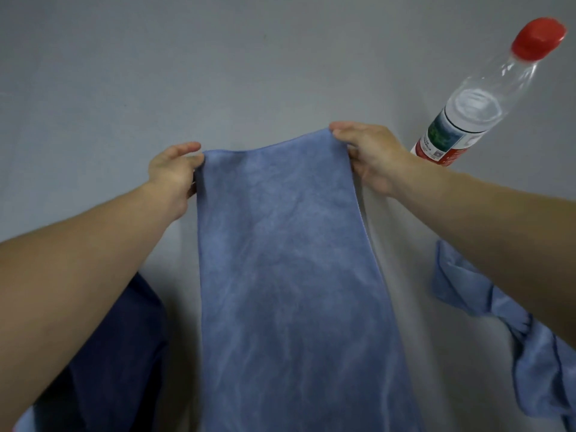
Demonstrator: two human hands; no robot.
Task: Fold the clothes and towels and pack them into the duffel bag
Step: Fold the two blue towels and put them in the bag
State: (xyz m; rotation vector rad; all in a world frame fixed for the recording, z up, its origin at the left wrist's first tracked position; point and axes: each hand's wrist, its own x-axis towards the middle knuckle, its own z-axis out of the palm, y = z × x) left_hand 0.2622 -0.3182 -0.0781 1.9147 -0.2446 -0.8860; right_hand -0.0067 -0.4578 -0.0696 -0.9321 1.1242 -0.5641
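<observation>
The left hand (174,174) pinches one far corner of the blue towel (286,275) between thumb and fingers, and the right hand (371,154) grips the other far corner the same way, so the far edge is drawn taut between them. From that edge the towel runs back toward the person as one long smooth strip and passes out of the bottom of the view. It looks narrow enough to have been folded once lengthwise, though the layers cannot be made out, nor whether the far edge is touching the desk (156,73) or held just above it. Judging by this, the towel is mid-fold: the crosswise folds are yet to be made. Under the left forearm lies a dark navy cloth (118,353), bunched and not folded. Under the right forearm a light blue cloth (498,322) lies crumpled and twisted. So at least these three pieces are left to finish, and no folded stack shows anywhere. The duffel bag is not in view, so packing seems not to have started — the task looks to be in its early part. Just beyond the right hand a clear bottle (467,98) with a red cap stands on the desk. The desk is plain matt grey and fills the view beyond both hands — nothing of the room shows.
</observation>
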